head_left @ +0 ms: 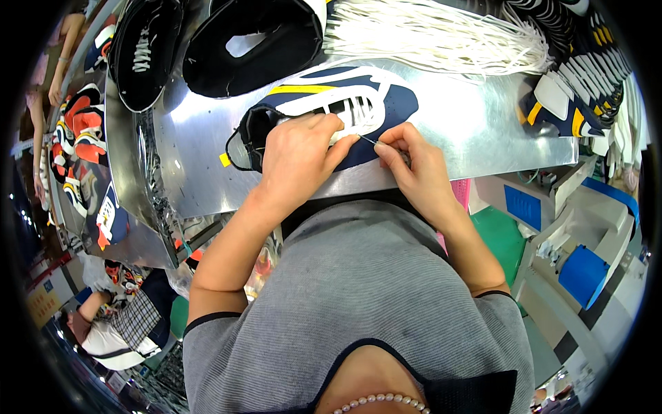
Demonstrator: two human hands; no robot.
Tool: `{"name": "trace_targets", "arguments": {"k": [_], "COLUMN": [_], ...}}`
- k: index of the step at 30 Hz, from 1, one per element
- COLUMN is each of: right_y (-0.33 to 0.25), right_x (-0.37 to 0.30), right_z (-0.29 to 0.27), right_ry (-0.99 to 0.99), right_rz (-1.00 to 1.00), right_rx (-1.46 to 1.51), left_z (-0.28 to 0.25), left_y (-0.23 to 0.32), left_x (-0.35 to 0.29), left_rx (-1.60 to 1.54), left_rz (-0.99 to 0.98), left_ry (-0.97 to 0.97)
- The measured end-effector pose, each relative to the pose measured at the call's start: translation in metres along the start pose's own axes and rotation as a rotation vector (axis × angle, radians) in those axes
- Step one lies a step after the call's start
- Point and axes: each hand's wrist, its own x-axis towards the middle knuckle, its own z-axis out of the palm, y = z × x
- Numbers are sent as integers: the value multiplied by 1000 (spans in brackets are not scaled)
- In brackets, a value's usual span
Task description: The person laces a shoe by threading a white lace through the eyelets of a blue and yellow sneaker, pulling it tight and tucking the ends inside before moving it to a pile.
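Observation:
A navy, white and yellow shoe upper (400, 103) lies on the metal table, its toe to the right and its black-lined heel opening to the left. White lace (360, 110) crosses its throat in several rows. My left hand (296, 153) is closed on the upper's near edge beside the lacing, its thumb pointing right. My right hand (416, 165), also closed, pinches a thin metal needle-like tool (368, 139) at the near side of the upper. The tool's tip reaches to my left fingertips, and what it touches there is hidden.
A bundle of white laces (434, 34) lies along the far edge. Black-lined uppers (255, 62) stand far left. More uppers are stacked at right (558, 103). The metal table (476, 141) ends close to my body. Co-workers sit at left, beside orange-and-white shoe parts (86, 127).

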Motion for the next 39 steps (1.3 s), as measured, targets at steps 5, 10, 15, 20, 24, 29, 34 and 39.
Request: {"name": "trace_targets", "arguments": {"k": [5, 10, 15, 20, 24, 29, 34, 39], "right_y": [0, 4, 1, -39, -39, -40, -39, -108], "right_x": [6, 14, -18, 5, 23, 34, 58, 53], "right_z": [10, 38, -50, -34, 5, 8, -7, -148], "right_ry": [22, 77, -99, 89, -40, -167, -166, 318], "right_rz": [51, 32, -48, -573, -660, -353, -252, -778], "right_rx": [110, 114, -166, -21, -616, -507, 28, 345], "left_z": [0, 4, -9, -4, -9, -5, -5, -6], "left_y": [0, 0, 7, 8, 3, 1, -7, -1], "left_x": [-2, -17, -26, -31, -34, -38, -30, -23], "left_rx": [-74, -87, 178, 250, 232, 241, 130, 69], "left_rz": [88, 75, 203, 306, 348, 364, 334, 317], "left_ry": [-18, 22, 66, 181, 223, 256, 161, 56]}}
